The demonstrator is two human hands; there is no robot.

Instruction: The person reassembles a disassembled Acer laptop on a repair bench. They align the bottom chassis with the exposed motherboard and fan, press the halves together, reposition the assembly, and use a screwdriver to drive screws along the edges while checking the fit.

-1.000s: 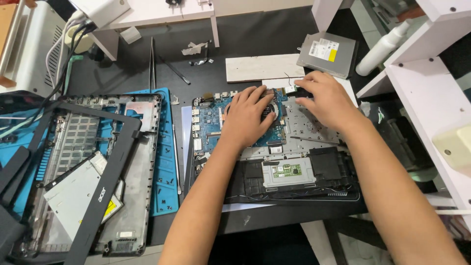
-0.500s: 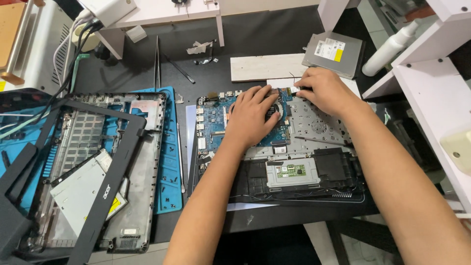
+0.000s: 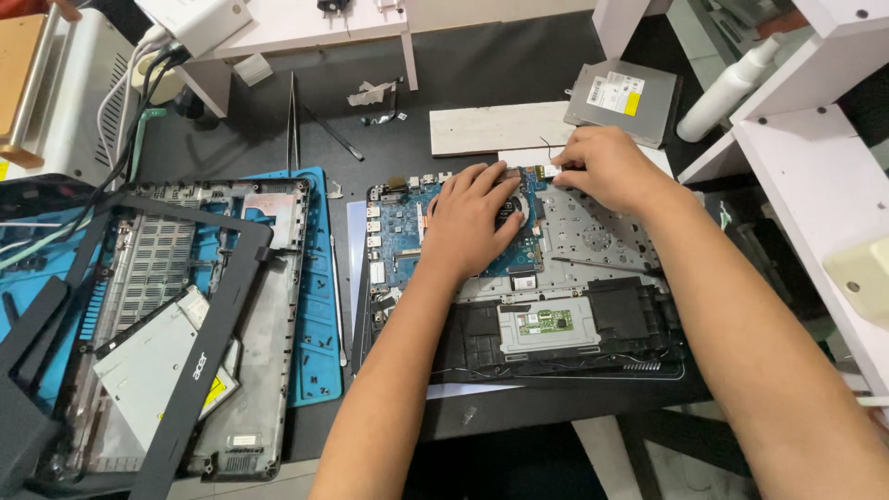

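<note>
An opened laptop base (image 3: 593,241) lies in front of me, with its blue motherboard (image 3: 398,231) on the left and a touchpad board (image 3: 542,324) near the front. My left hand (image 3: 472,218) lies palm-down on the motherboard, fingertips by the fan. My right hand (image 3: 607,167) is at the base's far edge, its fingers pinched together where a thin black cable (image 3: 548,145) loops out. What the fingertips pinch is hidden.
A detached laptop bottom cover (image 3: 185,324) with a black screen bezel (image 3: 208,343) rests on a blue mat (image 3: 319,306) at left. An optical drive (image 3: 622,93), a white strip (image 3: 495,128), tweezers (image 3: 293,120) and a white spray bottle (image 3: 732,83) lie beyond. White shelving (image 3: 815,176) stands to the right.
Both hands stay almost in place. My right hand has shifted slightly toward the base's far edge, and the view has tilted a little.
</note>
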